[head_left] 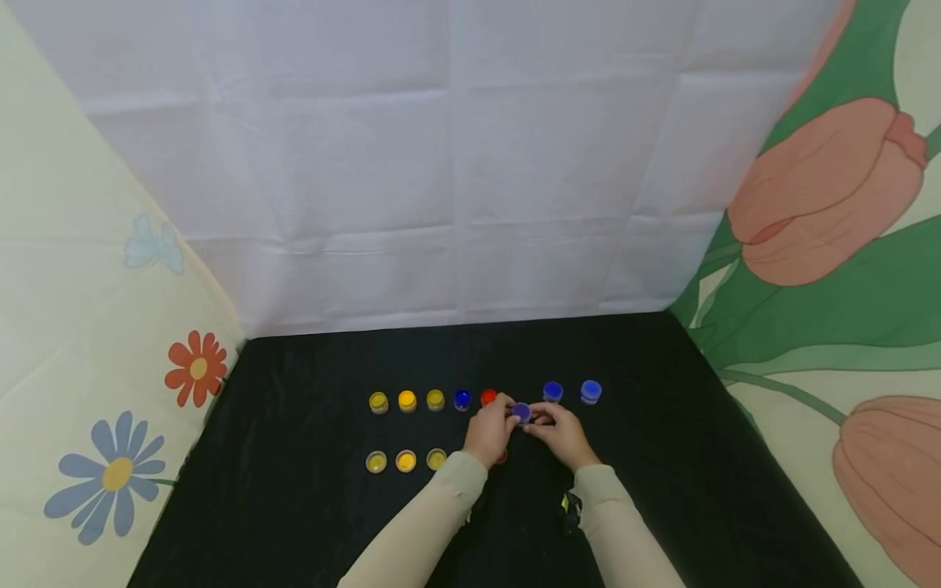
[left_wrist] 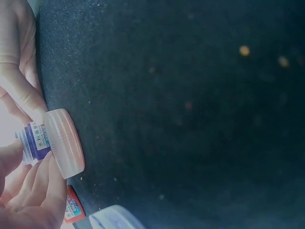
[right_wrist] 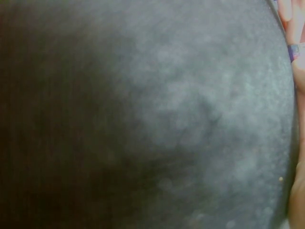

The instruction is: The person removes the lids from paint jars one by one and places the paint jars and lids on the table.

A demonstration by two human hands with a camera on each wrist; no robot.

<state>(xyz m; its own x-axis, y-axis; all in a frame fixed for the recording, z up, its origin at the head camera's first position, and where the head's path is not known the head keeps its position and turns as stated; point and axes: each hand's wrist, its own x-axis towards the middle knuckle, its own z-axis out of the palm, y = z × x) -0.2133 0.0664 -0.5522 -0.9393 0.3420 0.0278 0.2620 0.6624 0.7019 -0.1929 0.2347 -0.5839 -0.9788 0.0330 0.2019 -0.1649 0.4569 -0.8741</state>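
Both hands meet at a small purple paint jar [head_left: 521, 412], held near the middle of the black table. My left hand [head_left: 488, 434] grips its left side, and my right hand [head_left: 562, 434] pinches it from the right with fingers and thumb. In the left wrist view the labelled jar [left_wrist: 38, 137] has its ribbed cap between the fingers. Nearer that camera stands a reddish translucent ribbed lid [left_wrist: 65, 143], and a red jar [left_wrist: 74, 206] shows below the left fingers. In the right wrist view only a sliver of the jar [right_wrist: 292, 52] shows at the edge.
Yellow-toned jars [head_left: 407, 400], a dark blue jar [head_left: 461, 399] and a red jar [head_left: 488, 397] line up left of the hands. Two blue-capped jars [head_left: 591, 391] stand to the right. Nearer, round yellow-toned lids [head_left: 406, 461] form another row, partly hidden by the left arm.
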